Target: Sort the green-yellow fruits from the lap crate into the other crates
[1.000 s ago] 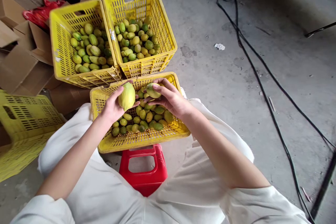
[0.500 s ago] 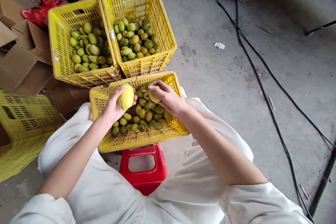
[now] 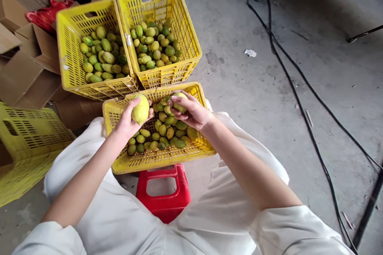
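Observation:
My left hand [image 3: 127, 121] is wrapped round a large yellow lemon [image 3: 140, 109], held above the left part of the near yellow crate [image 3: 167, 157]. My right hand [image 3: 194, 113] grips a smaller greenish-yellow lemon [image 3: 179, 102] over the crate's far middle. The crate rests between my knees and holds several green and yellow lemons [image 3: 166, 133]. Two more yellow crates stand just beyond it: the far left crate [image 3: 70, 59] and the far right crate [image 3: 185, 32], each filled with lemons.
A red plastic stool [image 3: 163, 193] sits under the near crate. An overturned yellow crate [image 3: 26, 147] lies at the left. Cardboard boxes [image 3: 24, 67] and a red bag [image 3: 44, 14] are at the upper left. Black cables [image 3: 299, 75] run across the concrete floor on the right.
Both hands drew slightly apart. The right hand turned its lemon and lifted it toward the crate's far edge; the left hand shifted its lemon a little to the left.

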`<state>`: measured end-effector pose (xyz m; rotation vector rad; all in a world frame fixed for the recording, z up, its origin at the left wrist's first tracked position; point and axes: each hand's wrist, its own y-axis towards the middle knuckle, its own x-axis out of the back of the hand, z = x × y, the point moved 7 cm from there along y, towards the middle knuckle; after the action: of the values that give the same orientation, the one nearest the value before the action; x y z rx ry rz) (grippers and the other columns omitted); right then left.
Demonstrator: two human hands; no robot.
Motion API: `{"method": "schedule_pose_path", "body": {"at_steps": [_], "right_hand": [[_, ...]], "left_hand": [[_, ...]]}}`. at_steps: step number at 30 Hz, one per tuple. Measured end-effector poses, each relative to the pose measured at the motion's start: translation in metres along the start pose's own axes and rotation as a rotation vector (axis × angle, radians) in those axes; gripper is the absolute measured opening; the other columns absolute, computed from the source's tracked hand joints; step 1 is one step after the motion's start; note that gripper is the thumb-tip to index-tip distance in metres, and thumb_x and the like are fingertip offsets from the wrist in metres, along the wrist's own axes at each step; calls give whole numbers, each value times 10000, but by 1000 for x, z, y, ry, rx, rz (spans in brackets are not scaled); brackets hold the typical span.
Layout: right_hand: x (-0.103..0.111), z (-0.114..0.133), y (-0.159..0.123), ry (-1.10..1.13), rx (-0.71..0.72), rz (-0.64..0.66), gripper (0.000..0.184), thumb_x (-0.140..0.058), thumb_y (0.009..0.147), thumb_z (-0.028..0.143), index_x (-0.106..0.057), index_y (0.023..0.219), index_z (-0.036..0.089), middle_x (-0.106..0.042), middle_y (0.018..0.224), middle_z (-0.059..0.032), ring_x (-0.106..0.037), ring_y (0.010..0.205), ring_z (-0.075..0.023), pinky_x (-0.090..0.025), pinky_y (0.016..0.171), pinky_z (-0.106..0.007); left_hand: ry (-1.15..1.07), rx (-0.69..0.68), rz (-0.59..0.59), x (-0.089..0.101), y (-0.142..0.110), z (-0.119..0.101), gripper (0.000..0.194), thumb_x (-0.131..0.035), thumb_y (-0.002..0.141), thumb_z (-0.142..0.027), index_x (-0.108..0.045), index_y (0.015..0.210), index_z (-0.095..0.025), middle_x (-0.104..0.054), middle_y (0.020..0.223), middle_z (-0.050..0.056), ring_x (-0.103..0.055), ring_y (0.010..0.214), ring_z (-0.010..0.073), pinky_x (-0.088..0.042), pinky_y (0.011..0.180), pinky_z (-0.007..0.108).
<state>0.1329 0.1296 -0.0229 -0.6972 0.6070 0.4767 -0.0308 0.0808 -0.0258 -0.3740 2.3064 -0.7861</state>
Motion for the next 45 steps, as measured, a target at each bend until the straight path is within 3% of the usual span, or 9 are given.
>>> {"method": "schedule_pose_path", "body": {"at_steps": [3,8,14,22,27,30,34,41,45], "right_hand": [[0,1,0,-30,-2,12,408,-901,720,320,-562,923,217,-622,740,38,-407,468,-40,-190,373,-142],[5,5,4,50,23,-65,221,-688,884,325,-585,1056,231,-689,846,0,-634,676,-137,-489,526,-218],[3,7,1,48,39,-98,308,-757,792,264,-557,1026,269,-718,936,-1,-713,802,-183,-607,718,-313],[-7,3,-5,-96,-6,-18,535,-943,621,367,-470,843,249,-543,669,88,-401,458,-46,-174,382,-168],[-5,5,-4,-93,1,-33,397,-870,708,397,-577,923,237,-674,791,22,-597,603,-113,-421,464,-197],[-5,4,-3,-27,-16,-41,276,-735,828,385,-608,1037,257,-718,882,-2,-710,819,-190,-596,678,-296],[-6,6,-5,6,12,-41,322,-711,812,244,-612,1116,282,-739,994,-6,-731,1003,-226,-630,860,-386],[-9,-2,-8,-98,-31,-7,394,-906,704,346,-665,994,233,-618,811,37,-576,632,-103,-505,525,-211],[-2,-3,-8,-160,-20,-88,424,-941,637,295,-635,927,246,-595,805,36,-543,638,-111,-470,505,-217]], "left_hand": [[-50,2,-88,5,0,-2,210,-649,889,-359,-669,997,-180,-717,823,39,-701,677,161,-585,638,265],[-115,-40,-89,2,-1,-10,315,-449,969,-305,-680,1154,-195,-778,1061,90,-753,926,215,-625,752,307],[-28,-105,-3,1,1,-14,210,-656,898,-382,-705,1012,-213,-748,985,44,-688,738,129,-539,600,200],[-2,10,-56,4,-1,-5,260,-656,852,-424,-671,1014,-221,-732,921,45,-722,792,204,-579,672,307],[-35,58,-66,3,-4,-3,195,-543,931,-311,-661,1020,-184,-772,1019,86,-767,961,277,-642,866,463],[29,-20,3,2,-1,-6,231,-646,905,-248,-688,1124,-186,-781,1095,81,-749,1091,263,-637,943,401],[108,-103,60,6,3,-7,454,-776,798,-213,-695,1245,-220,-788,1094,65,-729,1142,250,-615,961,316],[98,-41,-14,12,7,-1,223,-706,806,-212,-687,1028,-226,-777,939,31,-773,916,206,-641,836,312],[126,-40,-1,7,6,-2,233,-729,788,-214,-680,1016,-209,-770,909,49,-783,897,230,-653,811,326]]}}
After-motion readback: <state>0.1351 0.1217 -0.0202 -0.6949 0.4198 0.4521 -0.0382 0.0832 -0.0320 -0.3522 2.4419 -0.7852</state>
